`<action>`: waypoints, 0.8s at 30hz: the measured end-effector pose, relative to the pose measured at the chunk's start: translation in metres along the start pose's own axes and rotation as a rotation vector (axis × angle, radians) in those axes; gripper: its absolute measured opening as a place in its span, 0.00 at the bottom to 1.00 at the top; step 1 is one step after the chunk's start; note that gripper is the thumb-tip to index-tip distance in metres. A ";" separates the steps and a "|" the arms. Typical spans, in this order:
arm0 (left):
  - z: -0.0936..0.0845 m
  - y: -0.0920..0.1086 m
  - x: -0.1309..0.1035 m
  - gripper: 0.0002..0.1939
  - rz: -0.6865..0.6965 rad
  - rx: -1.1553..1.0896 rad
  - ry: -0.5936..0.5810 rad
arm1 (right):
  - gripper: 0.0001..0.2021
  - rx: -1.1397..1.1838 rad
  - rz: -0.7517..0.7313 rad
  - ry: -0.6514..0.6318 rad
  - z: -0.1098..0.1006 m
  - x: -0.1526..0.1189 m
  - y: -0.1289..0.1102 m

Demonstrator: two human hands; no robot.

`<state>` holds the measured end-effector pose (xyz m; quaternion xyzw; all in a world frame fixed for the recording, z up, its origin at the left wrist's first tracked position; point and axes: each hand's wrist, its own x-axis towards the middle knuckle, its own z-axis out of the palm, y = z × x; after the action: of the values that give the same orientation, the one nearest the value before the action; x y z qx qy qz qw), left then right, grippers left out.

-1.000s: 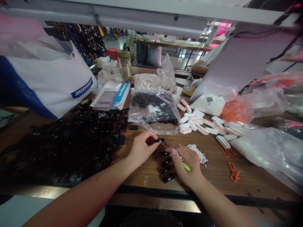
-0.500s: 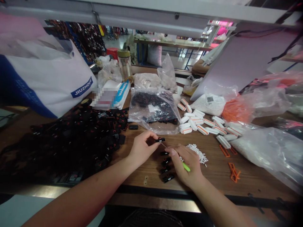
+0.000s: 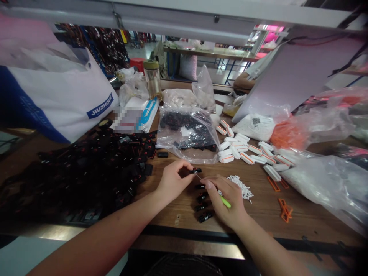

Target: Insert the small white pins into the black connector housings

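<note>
A small black part (image 3: 196,171) is pinched between the thumb and forefinger of my left hand (image 3: 174,179). My right hand (image 3: 225,197) is closed on a thin tool with a green handle (image 3: 225,202), its fine metal tip at the black part's lower edge. Below the held part, several similar black parts (image 3: 205,217) lie in a column on the wooden table (image 3: 166,218), beside my right hand. Small white pins (image 3: 242,188) are heaped just beyond that hand, which hides some of them.
A large pile of black parts (image 3: 94,172) covers the left side. A clear bag of black parts (image 3: 188,132) lies behind my hands. White blocks (image 3: 247,158), orange frames (image 3: 285,210) and plastic bags (image 3: 330,184) are on the right. A bottle (image 3: 152,78) stands behind.
Both hands keep nearly the same pose, with the tool tip still at the black part. The whole view has shifted very slightly.
</note>
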<state>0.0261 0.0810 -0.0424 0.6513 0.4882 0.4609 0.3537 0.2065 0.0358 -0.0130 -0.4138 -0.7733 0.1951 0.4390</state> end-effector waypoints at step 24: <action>0.001 -0.004 -0.001 0.07 -0.007 -0.036 -0.005 | 0.09 0.035 0.113 0.051 -0.002 -0.006 0.006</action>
<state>0.0256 0.0812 -0.0466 0.6441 0.4812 0.4669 0.3683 0.2133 0.0341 -0.0192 -0.4536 -0.7339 0.2225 0.4540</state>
